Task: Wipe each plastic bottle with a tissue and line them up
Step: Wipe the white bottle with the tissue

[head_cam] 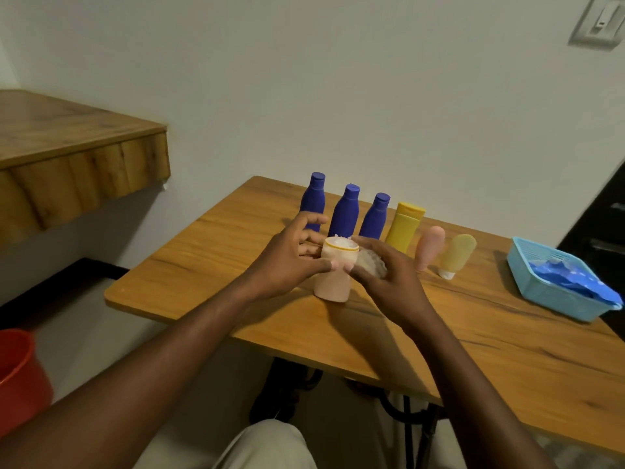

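Observation:
A short pale peach bottle (333, 282) stands on the wooden table (473, 350) in front of me. My left hand (291, 262) grips it near the top with thumb and fingers. My right hand (389, 275) holds a crumpled white tissue (370, 262) against the bottle's right side and rim. Behind stands a row: three blue bottles (345, 211), a yellow bottle (404, 225), a pink tube (429, 247) and a pale yellow tube (456, 253).
A light blue basket (548, 292) with blue wrapping and white tissue inside sits at the table's right. A wooden shelf (67, 154) juts out at the left. A red bucket (20, 377) stands on the floor, lower left. The wall is close behind the row.

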Demonstrator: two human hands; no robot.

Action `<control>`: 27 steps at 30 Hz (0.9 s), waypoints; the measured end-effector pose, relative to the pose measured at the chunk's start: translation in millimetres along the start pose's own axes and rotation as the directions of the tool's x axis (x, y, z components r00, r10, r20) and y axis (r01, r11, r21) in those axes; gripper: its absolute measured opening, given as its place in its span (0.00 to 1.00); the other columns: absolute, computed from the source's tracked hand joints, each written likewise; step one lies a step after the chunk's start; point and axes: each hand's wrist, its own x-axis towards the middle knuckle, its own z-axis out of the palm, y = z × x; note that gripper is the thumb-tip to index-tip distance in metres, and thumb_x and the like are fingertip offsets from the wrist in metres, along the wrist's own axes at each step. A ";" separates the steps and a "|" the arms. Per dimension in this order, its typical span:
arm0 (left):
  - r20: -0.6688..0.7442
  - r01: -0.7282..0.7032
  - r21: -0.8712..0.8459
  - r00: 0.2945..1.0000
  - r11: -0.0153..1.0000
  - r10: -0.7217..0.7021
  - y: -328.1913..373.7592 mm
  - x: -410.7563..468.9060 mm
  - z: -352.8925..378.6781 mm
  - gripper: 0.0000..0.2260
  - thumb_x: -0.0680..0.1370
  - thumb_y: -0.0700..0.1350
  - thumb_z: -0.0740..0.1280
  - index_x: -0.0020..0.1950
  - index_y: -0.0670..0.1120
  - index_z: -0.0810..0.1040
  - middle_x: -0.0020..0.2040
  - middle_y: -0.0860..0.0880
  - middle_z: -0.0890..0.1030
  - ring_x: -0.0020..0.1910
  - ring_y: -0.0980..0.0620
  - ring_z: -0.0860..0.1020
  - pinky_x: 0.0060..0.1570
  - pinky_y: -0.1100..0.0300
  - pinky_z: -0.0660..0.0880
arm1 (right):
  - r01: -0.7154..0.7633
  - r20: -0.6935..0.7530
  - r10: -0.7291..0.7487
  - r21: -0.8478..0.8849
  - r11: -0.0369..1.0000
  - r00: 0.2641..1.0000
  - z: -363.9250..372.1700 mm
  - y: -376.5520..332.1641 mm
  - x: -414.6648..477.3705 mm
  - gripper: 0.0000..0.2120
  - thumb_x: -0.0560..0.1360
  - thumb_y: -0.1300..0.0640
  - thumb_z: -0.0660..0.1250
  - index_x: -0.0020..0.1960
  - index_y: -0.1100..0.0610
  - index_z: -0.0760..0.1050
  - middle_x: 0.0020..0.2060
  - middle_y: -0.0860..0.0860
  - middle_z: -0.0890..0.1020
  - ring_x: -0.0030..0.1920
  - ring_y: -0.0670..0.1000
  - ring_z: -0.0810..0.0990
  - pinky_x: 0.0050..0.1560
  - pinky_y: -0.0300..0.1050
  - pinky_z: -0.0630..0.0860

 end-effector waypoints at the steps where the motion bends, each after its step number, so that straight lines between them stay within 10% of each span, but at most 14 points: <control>1: -0.010 0.000 0.004 1.000 1.000 0.000 -2.2 0.7 -1.8 0.34 0.73 0.40 0.79 0.74 0.52 0.68 0.59 0.52 0.83 0.57 0.58 0.83 0.59 0.53 0.82 | 0.011 0.004 -0.011 -0.018 1.000 1.000 -0.7 -1.4 2.7 0.22 0.77 0.52 0.73 0.69 0.49 0.75 0.65 0.46 0.79 0.63 0.46 0.75 0.62 0.54 0.78; 10: -0.075 -0.038 0.003 0.996 0.999 0.039 1.7 29.5 -52.2 0.32 0.71 0.40 0.80 0.72 0.53 0.72 0.56 0.49 0.85 0.55 0.55 0.84 0.56 0.54 0.83 | 0.189 0.003 -0.195 -0.262 0.946 0.981 11.5 -40.6 50.1 0.22 0.76 0.51 0.72 0.70 0.47 0.75 0.63 0.47 0.80 0.60 0.48 0.77 0.56 0.46 0.77; 27: -0.095 -0.016 0.072 0.995 0.997 0.023 -42.4 136.4 -158.1 0.28 0.75 0.37 0.77 0.72 0.51 0.72 0.56 0.47 0.84 0.52 0.54 0.85 0.46 0.64 0.81 | 0.439 0.365 -0.247 -0.781 0.443 0.898 74.2 -104.8 205.7 0.18 0.77 0.52 0.67 0.67 0.54 0.77 0.55 0.51 0.81 0.51 0.54 0.80 0.44 0.45 0.75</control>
